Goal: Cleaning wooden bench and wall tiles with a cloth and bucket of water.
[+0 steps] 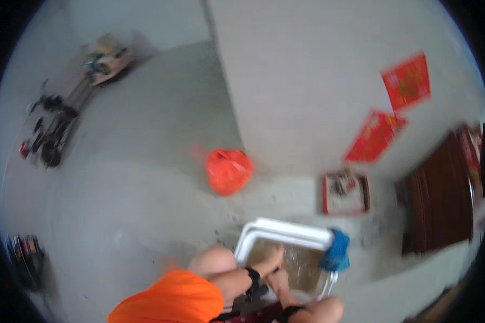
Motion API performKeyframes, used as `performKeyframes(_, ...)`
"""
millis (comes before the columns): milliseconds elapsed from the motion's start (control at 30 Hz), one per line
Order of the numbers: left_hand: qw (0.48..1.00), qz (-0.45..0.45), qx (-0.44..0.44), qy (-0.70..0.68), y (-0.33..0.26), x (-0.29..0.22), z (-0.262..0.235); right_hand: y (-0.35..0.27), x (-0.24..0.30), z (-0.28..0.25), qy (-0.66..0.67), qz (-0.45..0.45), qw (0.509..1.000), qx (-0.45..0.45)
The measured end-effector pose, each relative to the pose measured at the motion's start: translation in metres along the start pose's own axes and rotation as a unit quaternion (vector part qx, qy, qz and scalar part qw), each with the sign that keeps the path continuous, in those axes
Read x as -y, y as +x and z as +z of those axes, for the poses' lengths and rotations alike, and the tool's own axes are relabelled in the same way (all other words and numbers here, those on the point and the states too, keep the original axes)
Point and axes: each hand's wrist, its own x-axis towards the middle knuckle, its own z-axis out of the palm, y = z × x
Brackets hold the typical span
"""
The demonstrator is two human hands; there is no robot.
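Note:
My left hand [269, 260], with a black band at the wrist and an orange sleeve [170, 296] higher up the arm, reaches over a white rectangular tub [285, 226]. Close below it is my right hand [278, 280], also banded in black at the wrist. The two hands meet or nearly meet above the brownish water [304, 264] in the tub. Blur hides the fingers, and I cannot make out whether anything is between them. A blue cloth [337, 252] hangs over the tub's right rim.
An orange-red plastic bag [229, 172] stands on the floor beyond the tub, near the wall corner. Further right are a red-edged box [346, 194] and a dark wooden cabinet [442, 194]. A scooter [51, 129] and a cart [108, 62] line the left wall.

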Motion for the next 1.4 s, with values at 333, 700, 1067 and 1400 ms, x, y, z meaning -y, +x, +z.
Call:
performKeyframes(333,0.991,0.001,0.068,-0.115,-0.02,-0.038,-0.035,-0.006,0.021,0.005,0.119,-0.031,0.991,-0.055)
performKeyframes(700,0.976,0.096,0.172,0.089,-0.116,-0.155,-0.15,-0.119,0.11,-0.12,0.508,0.076,0.854,0.075)
performKeyframes(1067,0.879,0.31,0.275,0.237,-0.331,-0.321,-0.227,-0.277,0.221,-0.26,0.54,-0.067,0.839,-0.007)
performKeyframes(1400,0.716,0.448,0.197,0.497,-0.434,-0.492,-0.255,-0.429,0.43,-0.31,-0.073,-0.445,0.891,-0.054)
